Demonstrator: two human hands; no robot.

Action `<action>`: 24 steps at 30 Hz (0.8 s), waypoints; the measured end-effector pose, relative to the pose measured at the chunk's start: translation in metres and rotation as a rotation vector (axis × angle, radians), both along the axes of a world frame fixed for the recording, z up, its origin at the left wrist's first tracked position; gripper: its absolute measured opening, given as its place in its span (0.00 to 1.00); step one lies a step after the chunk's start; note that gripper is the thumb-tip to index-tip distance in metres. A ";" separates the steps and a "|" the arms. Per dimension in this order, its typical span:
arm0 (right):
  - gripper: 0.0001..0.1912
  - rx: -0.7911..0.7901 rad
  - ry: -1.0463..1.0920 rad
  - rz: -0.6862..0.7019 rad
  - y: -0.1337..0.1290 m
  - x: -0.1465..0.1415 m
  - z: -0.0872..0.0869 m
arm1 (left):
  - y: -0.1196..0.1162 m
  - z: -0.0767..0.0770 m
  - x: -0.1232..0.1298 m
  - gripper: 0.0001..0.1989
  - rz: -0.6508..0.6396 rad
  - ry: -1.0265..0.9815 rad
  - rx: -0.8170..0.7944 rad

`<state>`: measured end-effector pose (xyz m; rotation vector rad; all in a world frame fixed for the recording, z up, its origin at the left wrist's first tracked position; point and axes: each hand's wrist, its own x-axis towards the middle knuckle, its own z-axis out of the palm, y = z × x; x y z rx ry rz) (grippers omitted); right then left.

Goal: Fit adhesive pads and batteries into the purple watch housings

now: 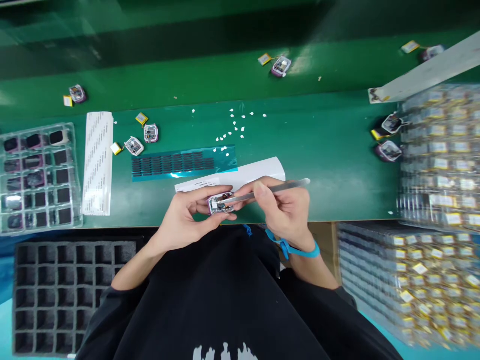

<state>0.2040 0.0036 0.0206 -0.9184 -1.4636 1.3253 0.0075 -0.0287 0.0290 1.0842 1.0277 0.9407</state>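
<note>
1. Steel tweezers (300, 183) reach leftward over the open case (221, 210), tips over its board, from the right hand (283, 207); whether they touch anything, I can't tell from here.
2. That case is held up at the near edge of the tabletop (337, 195), in front of the person's chest, open face up. It is nearly square, so no long axis stands out; the tweezers run crosswise, sloping slightly toward the body at the tips.
3. Left hand (183, 217) is the nearer one: its fingers pinch the case, thumb on the near side, forefinger along the far side.
4. Right-hand fingers are pressed together around the tweezers, their ends just beside the case's right side. I can't see whether the tips are parted.
5. Nothing stands between tips and board, though the tweezers hide part of it.
6. Just beyond the hands lies a white sheet (258, 171), then a blue strip (228, 162) of dark pieces, then scattered white stickers (242, 136).
7. Farther left are two more cases (151, 133), a label strip (98, 170) and a clear tray (77, 200); stacked trays (438, 162) stand well to the right.
</note>
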 end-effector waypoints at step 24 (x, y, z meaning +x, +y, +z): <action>0.13 0.386 -0.492 0.156 0.076 0.015 -0.034 | 0.042 -0.026 -0.038 0.13 -0.050 0.680 0.417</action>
